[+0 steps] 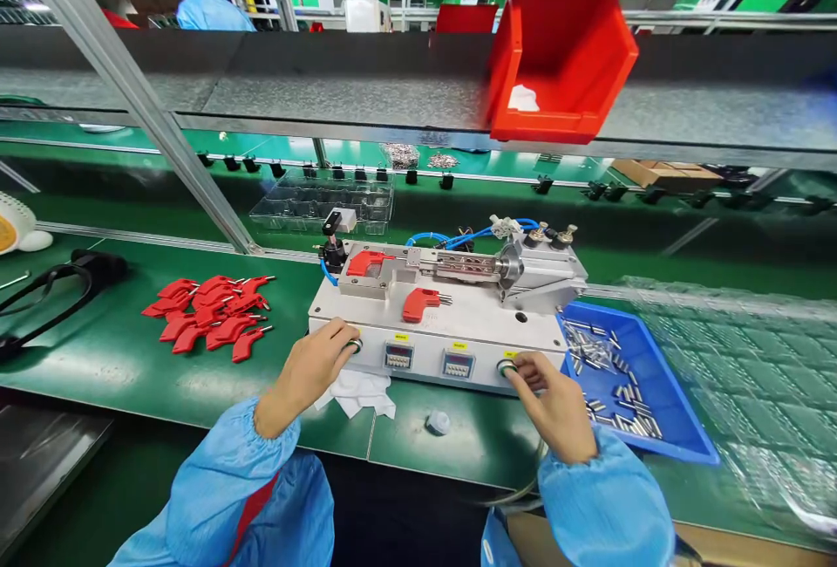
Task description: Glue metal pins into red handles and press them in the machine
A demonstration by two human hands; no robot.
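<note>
My left hand [316,368] is at the left push button [354,345] on the front of a white bench machine [480,323], its fingers curled together over it. At the right push button [506,367], my right hand [549,394] has thumb and fingertips closed against its edge. One red pistol-shaped handle [367,264] lies in the metal fixture on top, in line with the machine's shaft [467,265]. Another red handle [420,304], with metal pins sticking out, rests loose on the machine's top plate. Two small counters [398,356] sit between the buttons.
Left of the machine lies a pile of red handles [213,314]. A blue tray [680,401] of metal cylinders stands right, beside clear plastic trays [738,392]. White cloth [358,392] and a small whitish lump [438,423] lie in front. A red bin [562,61] sits on the shelf overhead.
</note>
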